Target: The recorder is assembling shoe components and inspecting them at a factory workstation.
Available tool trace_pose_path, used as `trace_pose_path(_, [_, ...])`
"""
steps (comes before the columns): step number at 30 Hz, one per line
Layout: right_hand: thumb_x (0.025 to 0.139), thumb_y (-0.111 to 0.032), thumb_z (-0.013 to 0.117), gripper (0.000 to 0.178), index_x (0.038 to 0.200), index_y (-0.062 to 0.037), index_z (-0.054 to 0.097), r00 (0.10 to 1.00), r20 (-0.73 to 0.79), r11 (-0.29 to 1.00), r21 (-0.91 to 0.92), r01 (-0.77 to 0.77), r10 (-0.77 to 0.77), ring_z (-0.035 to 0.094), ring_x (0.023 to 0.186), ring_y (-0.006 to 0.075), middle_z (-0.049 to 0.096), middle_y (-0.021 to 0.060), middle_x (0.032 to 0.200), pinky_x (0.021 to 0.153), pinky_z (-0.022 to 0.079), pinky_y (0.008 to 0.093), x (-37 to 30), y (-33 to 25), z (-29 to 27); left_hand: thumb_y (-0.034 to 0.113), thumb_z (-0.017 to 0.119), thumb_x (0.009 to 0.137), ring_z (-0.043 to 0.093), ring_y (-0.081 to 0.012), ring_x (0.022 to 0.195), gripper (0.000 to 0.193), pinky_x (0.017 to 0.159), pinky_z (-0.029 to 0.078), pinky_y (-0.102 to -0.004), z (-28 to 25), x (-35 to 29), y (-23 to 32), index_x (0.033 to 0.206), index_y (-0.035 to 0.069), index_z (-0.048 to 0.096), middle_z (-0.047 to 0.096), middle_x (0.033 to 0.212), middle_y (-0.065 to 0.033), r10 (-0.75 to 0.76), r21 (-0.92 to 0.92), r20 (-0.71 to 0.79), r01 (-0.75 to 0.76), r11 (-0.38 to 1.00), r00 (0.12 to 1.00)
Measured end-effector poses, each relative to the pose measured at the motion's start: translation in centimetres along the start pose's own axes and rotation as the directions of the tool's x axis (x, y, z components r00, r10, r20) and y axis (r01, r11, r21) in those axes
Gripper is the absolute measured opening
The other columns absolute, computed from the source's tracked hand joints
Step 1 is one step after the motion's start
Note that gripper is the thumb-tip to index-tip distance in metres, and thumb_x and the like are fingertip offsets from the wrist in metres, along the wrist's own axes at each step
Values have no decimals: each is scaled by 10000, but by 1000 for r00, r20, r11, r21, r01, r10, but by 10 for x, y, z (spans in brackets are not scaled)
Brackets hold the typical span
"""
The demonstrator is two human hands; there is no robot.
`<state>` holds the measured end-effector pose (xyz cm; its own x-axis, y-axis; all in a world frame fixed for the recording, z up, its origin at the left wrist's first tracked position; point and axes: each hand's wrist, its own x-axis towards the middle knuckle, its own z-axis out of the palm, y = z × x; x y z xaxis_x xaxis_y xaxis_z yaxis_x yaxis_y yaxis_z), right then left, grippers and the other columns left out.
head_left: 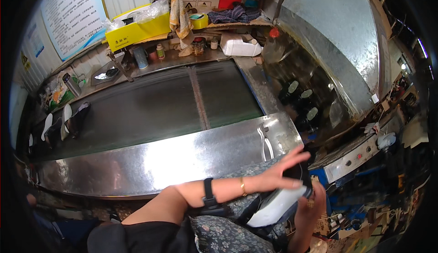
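A shoe piece with a white sole-shaped underside (277,207) and dark edges lies slanted above my lap. My right hand (312,206) is closed around its far right end, and some of its fingers are hidden. Just above the same end is my left hand (278,173), its fingers spread and pointing to the upper right. The left thumb lies along the white surface; I cannot tell whether it presses there. A pair of pliers (265,142) rests on the shiny metal ledge (182,155) beyond my left hand.
Several dark shoe pieces with white soles (67,118) lie at the left of the dark conveyor belt (150,105). Behind it stand a yellow box (137,33) and a white jug (240,46). A metal hood (333,29) covers several dark shoes (305,99) at right, above a control panel (353,158).
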<state>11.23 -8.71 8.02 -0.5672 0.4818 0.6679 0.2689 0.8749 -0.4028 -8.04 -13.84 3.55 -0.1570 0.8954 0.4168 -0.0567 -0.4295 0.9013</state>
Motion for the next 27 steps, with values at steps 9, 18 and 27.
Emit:
trace_pose_path(9, [796, -101, 734, 301, 1051, 47, 669, 968, 144, 974, 73, -216, 204, 656, 986, 355, 672, 206, 1077, 859, 514, 395, 41, -3, 6, 484, 523, 1001, 580, -139, 973, 501, 897, 465, -279, 6, 48, -49, 1163, 29, 653, 661, 1103, -60, -683, -372, 64, 652, 661, 728])
trace_pose_path(18, [766, -46, 656, 424, 1173, 76, 646, 876, 223, 835, 272, -478, 428, 658, 1094, 302, 692, 207, 1147, 980, 479, 372, 19, 14, 9, 448, 570, 957, 383, -392, 1381, 620, 1146, 303, -439, 19, 3, -26, 1363, -9, 468, 447, 1444, -238, 27, 335, -227, 52, 941, 974])
trace_pose_path(27, [943, -129, 511, 417, 1275, 121, 539, 538, 313, 492, 218, -843, 783, 589, 1120, 265, 618, 212, 1236, 993, 435, 378, -67, 10, -1, 182, 747, 785, 388, -393, 1367, 637, 1141, 325, -446, 25, 28, 11, 1345, 53, 471, 466, 1424, -206, -84, 469, 23, 63, 881, 996])
